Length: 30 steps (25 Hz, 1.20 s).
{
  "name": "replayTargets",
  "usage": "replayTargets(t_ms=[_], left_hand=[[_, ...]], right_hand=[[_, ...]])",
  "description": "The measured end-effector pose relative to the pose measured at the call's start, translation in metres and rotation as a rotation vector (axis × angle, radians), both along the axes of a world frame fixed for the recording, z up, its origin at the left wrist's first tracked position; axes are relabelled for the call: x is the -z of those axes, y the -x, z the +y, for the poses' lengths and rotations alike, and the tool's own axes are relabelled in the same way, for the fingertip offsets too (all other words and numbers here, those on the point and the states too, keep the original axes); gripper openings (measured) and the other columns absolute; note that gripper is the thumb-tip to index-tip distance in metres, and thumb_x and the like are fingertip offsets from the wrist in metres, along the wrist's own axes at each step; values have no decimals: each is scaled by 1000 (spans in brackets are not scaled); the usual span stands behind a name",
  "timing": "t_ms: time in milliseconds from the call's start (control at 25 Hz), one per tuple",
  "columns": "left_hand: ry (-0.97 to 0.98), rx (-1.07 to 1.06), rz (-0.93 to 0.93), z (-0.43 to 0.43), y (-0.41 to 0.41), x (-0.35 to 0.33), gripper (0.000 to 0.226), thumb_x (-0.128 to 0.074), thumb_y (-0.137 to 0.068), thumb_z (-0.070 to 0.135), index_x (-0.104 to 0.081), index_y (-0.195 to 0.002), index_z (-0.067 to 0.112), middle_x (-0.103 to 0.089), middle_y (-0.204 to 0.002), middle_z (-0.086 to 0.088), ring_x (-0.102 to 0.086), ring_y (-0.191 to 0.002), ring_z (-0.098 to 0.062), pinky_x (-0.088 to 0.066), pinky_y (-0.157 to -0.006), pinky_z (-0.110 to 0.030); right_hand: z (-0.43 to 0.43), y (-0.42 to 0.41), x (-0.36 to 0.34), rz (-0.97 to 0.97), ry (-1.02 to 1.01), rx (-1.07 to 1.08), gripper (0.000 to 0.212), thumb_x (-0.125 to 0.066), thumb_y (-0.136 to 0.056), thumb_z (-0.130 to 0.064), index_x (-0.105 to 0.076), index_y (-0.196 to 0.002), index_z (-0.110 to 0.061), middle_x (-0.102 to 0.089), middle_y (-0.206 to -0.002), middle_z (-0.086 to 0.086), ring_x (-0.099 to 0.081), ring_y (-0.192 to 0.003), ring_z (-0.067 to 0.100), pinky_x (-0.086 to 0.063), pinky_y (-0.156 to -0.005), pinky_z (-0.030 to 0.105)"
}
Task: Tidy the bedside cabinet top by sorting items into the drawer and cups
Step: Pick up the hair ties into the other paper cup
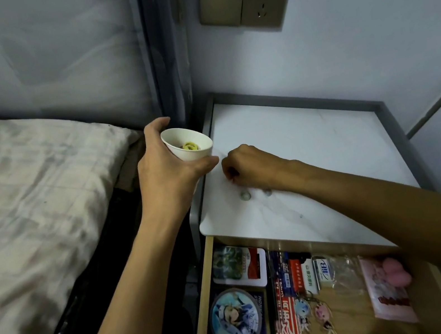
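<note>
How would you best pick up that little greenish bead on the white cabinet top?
Pinch the greenish bead across its sides with thumb and forefinger, coming straight down. It is small, round and sits low on the cabinet top, so a sideways approach would likely roll it. The right hand is nearest but seems to pinch a small reddish thing; the left hand holds the white cup.

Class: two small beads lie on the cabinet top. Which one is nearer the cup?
The left bead; the other bead lies further right, away from the cup.
</note>
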<state>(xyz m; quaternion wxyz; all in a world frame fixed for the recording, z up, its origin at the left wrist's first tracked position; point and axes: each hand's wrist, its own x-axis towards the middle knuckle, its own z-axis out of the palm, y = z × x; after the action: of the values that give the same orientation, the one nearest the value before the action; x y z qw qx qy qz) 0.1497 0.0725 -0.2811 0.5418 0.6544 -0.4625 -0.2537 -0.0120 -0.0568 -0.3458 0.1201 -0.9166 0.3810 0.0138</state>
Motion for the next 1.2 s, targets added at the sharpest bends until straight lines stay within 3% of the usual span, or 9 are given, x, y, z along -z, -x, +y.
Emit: replayTargets(t_ms=[80, 160, 320, 480, 560, 680, 960, 1040, 1200], left_hand=[[-4, 13, -10, -1, 1, 2, 88, -91, -61, 21, -44, -135, 24, -58, -115, 3, -57, -102, -13, -45, -77, -12], [-4, 25, -22, -1, 4, 3, 88, -91, -60, 21, -44, -135, 24, -57, -113, 5, -56, -100, -12, -41, -70, -3], [-3, 54, -35, -1, 10, 1, 88, -90, -60, 21, -44, -135, 25, -57, -105, 10, -56, -88, -2, -39, -64, 1], [35, 119, -7, 1, 20, -1, 87, -90, -61, 16, -44, -134, 23, -62, -104, 14, -59, -88, 11, -46, -68, -5], [48, 132, 0, 1, 22, -2, 87, -90, -61, 15, -44, -135, 22, -62, -105, 14, -59, -88, 14, -46, -69, -4], [33, 105, 10, 1, 23, -2, 90, -91, -59, 17, -44, -135, 24, -59, -106, 12, -56, -87, 12, -42, -67, -2], [43, 78, 33, -2, 20, 0, 91, -92, -58, 18, -44, -135, 26, -59, -107, 8, -57, -90, 3, -45, -70, -4], [40, 70, 33, -3, 18, 2, 90, -92, -58, 19, -44, -134, 27, -59, -108, 7, -58, -92, 0, -45, -70, -5], [25, 57, 39, -4, 16, 2, 91, -92, -58, 19, -44, -134, 27, -59, -108, 7, -57, -92, 1, -45, -68, -4]], right_hand=[[-4, 5, -7, -36, -17, 117, 16, -62, -75, -5, -70, -80, -17, -67, -83, 1, -63, -79, 18, -55, -69, 30], [-5, 10, -28, -244, -52, 244, 14, -68, -74, -3, -74, -81, -14, -72, -82, 0, -65, -76, 12, -50, -70, 19], [11, 0, -100, -792, -222, 243, 13, -71, -75, 3, -72, -83, -6, -74, -81, 1, -69, -73, 10, -59, -74, 28], [40, -14, -130, -561, -220, -88, 16, -76, -81, -10, -75, -96, -15, -72, -95, -4, -69, -86, 8, -57, -78, 24], [42, -10, -130, -553, -210, -127, 19, -74, -83, -11, -75, -101, -16, -68, -102, -4, -67, -90, 6, -54, -79, 22], [36, 4, -128, -741, -280, -26, 17, -66, -88, -4, -74, -101, -12, -71, -96, 4, -68, -83, 10, -55, -75, 24], [31, 37, -92, -796, -430, 289, 15, -63, -90, -2, -71, -103, -4, -71, -86, 9, -64, -73, 13, -54, -70, 24], [30, 47, -68, -636, -457, 342, 17, -65, -90, -6, -71, -106, -7, -72, -92, 10, -66, -76, 15, -55, -70, 24], [41, 67, -14, -145, -285, 386, 34, -71, -85, -38, -65, -116, -24, -61, -107, -3, -60, -92, 10, -46, -75, 22]])
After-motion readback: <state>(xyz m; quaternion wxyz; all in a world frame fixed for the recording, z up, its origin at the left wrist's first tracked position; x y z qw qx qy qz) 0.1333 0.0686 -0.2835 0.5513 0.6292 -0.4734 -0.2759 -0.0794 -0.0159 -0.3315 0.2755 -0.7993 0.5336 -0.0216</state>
